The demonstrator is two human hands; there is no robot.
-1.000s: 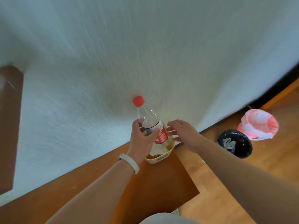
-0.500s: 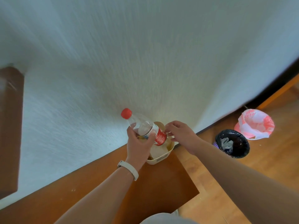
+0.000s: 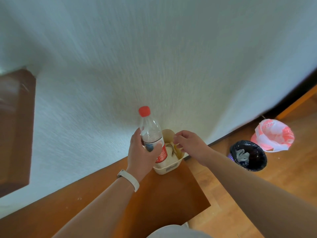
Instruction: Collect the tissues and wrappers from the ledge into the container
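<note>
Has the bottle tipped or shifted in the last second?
Yes. The bottle leaned left half a second ago; now it stands nearly upright again over the cream container, held by the left hand.

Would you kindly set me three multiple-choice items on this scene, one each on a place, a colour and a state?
1. Where does the cream container stand?
A. on the floor
B. at the ledge's end by the wall
C. inside the black bin

2. What colour is the bottle's cap?
A. blue
B. white
C. red

3. What is the left hand doing?
A. gripping the bottle
B. resting flat on the ledge
C. holding a bin

Answers:
1 B, it sits on the brown ledge against the wall.
2 C, the cap is plainly red.
3 A, its fingers wrap the bottle's body.
</note>
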